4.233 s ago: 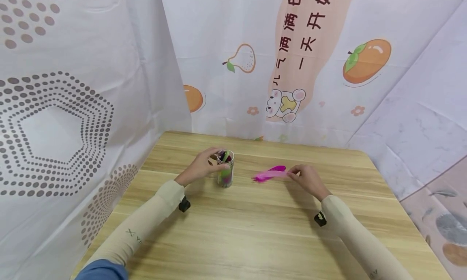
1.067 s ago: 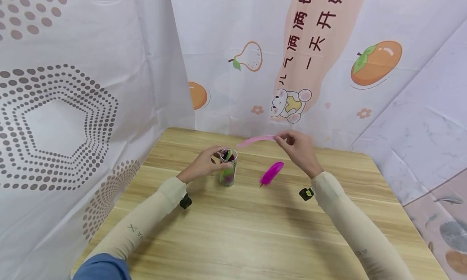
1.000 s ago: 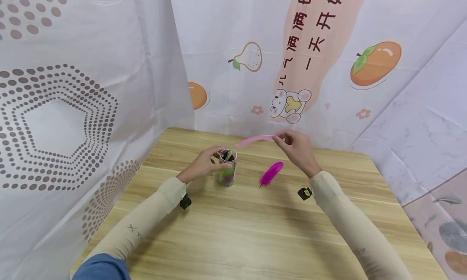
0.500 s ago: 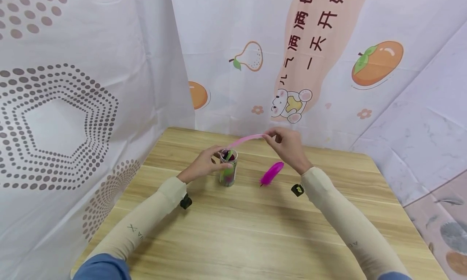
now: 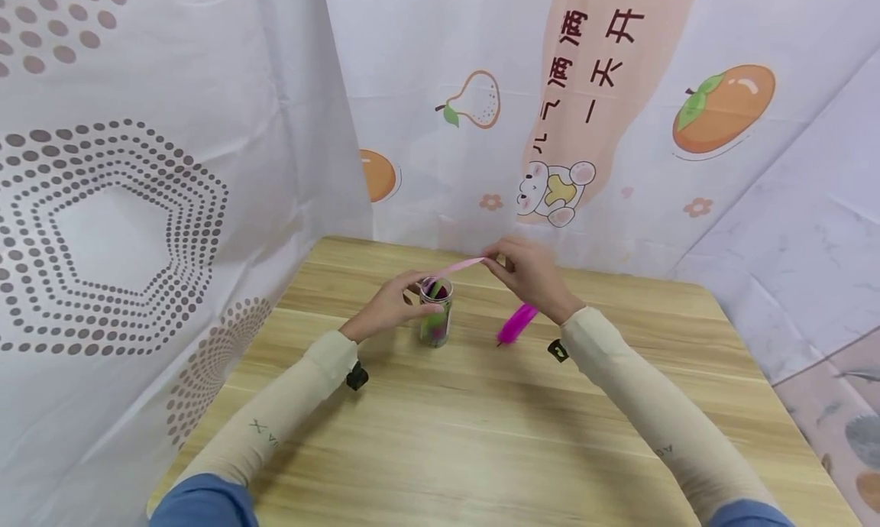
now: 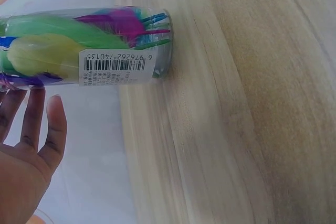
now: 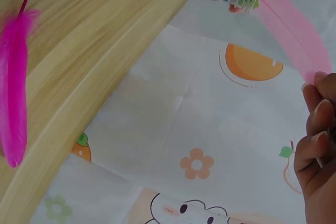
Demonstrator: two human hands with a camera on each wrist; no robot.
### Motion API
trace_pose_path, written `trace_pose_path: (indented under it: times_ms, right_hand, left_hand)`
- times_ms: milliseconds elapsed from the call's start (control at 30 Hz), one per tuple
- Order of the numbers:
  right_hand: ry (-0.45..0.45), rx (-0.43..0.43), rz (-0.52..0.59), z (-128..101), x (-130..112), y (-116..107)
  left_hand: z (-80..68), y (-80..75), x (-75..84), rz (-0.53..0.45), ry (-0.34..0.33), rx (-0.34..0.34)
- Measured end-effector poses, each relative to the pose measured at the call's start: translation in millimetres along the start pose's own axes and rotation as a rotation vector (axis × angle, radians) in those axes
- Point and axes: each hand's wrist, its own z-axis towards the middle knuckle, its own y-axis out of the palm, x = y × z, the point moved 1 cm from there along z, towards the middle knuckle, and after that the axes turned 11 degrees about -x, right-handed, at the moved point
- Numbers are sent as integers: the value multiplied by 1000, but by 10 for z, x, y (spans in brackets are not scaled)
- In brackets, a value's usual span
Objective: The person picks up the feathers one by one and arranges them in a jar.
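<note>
A clear plastic jar (image 5: 437,324) stands upright on the table, packed with coloured feathers; its barcode label (image 6: 116,66) shows in the left wrist view. My left hand (image 5: 386,311) holds the jar near the top, thumb on the near side and fingers at the back. Between thumb and fingertips, my right hand (image 5: 531,276) pinches the end of a pale pink feather (image 7: 294,30). That feather slants down to the jar's mouth; whether its far end is inside, I cannot tell. A magenta feather (image 5: 516,326) lies on the table below my right hand, partly covered by it.
The wooden table (image 5: 440,435) ends at the back against a printed white curtain (image 5: 426,191). Another curtain with a dotted pattern (image 5: 117,237) hangs along the left side. Black wrist cameras (image 5: 357,376) sit under both wrists.
My right hand has lifted the pink feather off the table, away from the magenta one, and carried it left to the jar's mouth. My left hand has kept its hold on the jar.
</note>
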Motion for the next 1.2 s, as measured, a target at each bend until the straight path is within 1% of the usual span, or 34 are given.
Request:
trace_pose_path:
  times_ms: [233, 367, 500, 567, 667, 833, 1000, 1200]
  right_hand:
    - [-64, -60, -41, 108, -52, 175]
    - [-95, -123, -40, 144, -74, 314]
    - [-65, -196, -38, 161, -112, 429]
    - [-39, -224, -50, 180, -133, 475]
    - [-25, -253, -70, 222, -159, 543]
    - [-57, -275, -113, 278, -178, 634]
    - [-105, -301, -144, 309, -205, 672]
    - [-98, -352, -156, 348, -217, 697]
  left_hand:
    - [-31, -34, -20, -7, 0, 6]
    - [-41, -14, -47, -3, 11, 2]
    - [-57, 17, -62, 3, 7, -10]
    - [-62, 24, -63, 5, 5, -6]
    - [-59, 27, -60, 8, 8, 4]
    - [-48, 31, -49, 0, 14, 1]
    - [-40, 27, -47, 1, 21, 3]
    - [-31, 6, -36, 1, 23, -2]
